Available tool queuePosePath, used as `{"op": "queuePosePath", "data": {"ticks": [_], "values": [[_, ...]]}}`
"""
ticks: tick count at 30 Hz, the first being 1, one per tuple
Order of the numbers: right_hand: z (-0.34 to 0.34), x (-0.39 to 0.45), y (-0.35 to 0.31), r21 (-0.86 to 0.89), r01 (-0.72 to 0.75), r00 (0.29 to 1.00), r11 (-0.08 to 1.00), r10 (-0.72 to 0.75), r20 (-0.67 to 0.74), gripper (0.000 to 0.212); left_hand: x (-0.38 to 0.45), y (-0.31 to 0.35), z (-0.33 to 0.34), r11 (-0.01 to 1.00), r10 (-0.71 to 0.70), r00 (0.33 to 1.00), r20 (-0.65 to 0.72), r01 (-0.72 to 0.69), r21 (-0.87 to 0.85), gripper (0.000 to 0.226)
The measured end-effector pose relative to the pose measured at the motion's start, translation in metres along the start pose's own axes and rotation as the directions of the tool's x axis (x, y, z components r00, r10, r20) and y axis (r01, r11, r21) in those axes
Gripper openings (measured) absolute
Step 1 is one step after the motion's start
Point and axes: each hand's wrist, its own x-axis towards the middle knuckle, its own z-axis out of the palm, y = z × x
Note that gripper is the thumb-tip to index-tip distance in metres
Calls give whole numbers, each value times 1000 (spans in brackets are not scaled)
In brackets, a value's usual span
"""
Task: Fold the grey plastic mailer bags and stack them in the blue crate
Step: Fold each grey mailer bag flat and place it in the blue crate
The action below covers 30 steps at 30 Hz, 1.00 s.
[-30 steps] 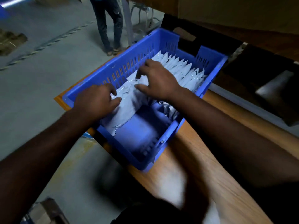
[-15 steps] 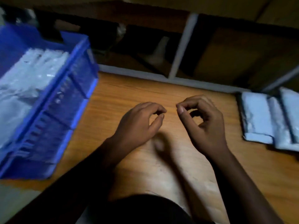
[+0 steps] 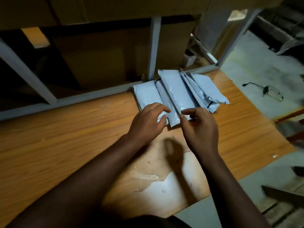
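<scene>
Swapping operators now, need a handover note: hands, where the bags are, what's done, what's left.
Left hand: fingers loosely curled, holding nothing, over the near left edge of the pile of bags.
Right hand: thumb and fingertips at the near end of the top bag; no firm grip visible yet.
Bags: a loose, fanned pile at the back edge of the wooden table.
Crate: out of view.
Done: cannot tell from this view.
Left: pick up the top bag, fold it, put it in the crate, then do the rest of the pile.

Worn wooden table [image 3: 65, 137], pile of grey mailer bags [image 3: 177, 91] on it
</scene>
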Motion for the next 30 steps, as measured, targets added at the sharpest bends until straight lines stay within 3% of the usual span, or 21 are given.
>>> {"op": "queuePosePath", "data": {"ticks": [2,4,7,9,15,19,22,24,27,30], "values": [[5,25,18,-43,-17,999,999,15,-29,16,33,6,7,997,49,998,34,-51,63,31],[16,47,36,-174,-31,999,984,38,38,31,64,8,14,986,67,992,109,-83,146,49],[43,64,54,-523,106,982,846,-7,188,42,97,3,23,972,21,978,208,-69,226,66],[56,67,61,-579,135,977,804,-12,212,41,105,-3,24,973,-21,974,224,-32,230,66],[60,65,61,-393,12,997,919,21,81,15,89,-15,5,972,9,979,201,-56,227,65],[49,55,42,-251,188,981,950,-194,1,15,66,-23,-32,965,131,991,37,-136,224,60],[55,37,18,-127,370,929,920,-363,76,18,28,-33,-65,964,171,970,-172,-129,233,40],[73,15,2,-3,442,885,897,-435,163,20,-13,-45,-83,973,97,963,-251,-39,227,34],[113,-30,-15,165,471,805,867,-499,321,22,-90,-77,-92,973,-132,956,-261,176,152,36],[159,-78,-25,212,487,662,847,-517,542,27,-169,-117,-85,917,-337,916,-218,372,146,40]]}}
